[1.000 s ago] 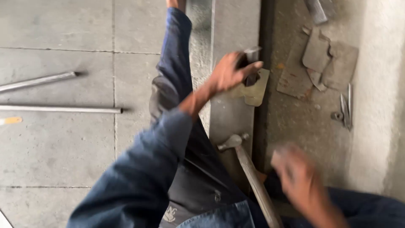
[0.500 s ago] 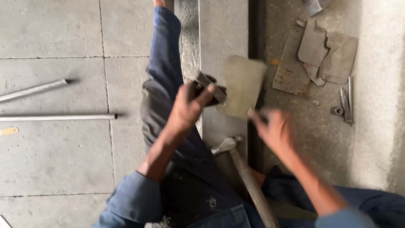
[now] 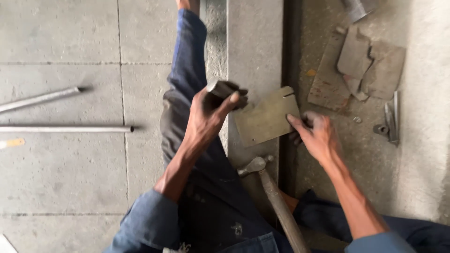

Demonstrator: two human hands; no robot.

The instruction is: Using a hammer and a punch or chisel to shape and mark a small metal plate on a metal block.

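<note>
Gripping stiff, likely heavy metal plate [image 3: 266,117] by edge, right hand [image 3: 316,136]; left hand [image 3: 208,112] clenched around short metal bar [image 3: 220,88].

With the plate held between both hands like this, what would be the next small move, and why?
Probably steady the flat metal plate before anything else. The right hand grips only its right edge, the left hand holds a dark tool at its left edge, and the plate sits tilted above the stone ledge. The hammer lies untouched below, near the legs.
</note>
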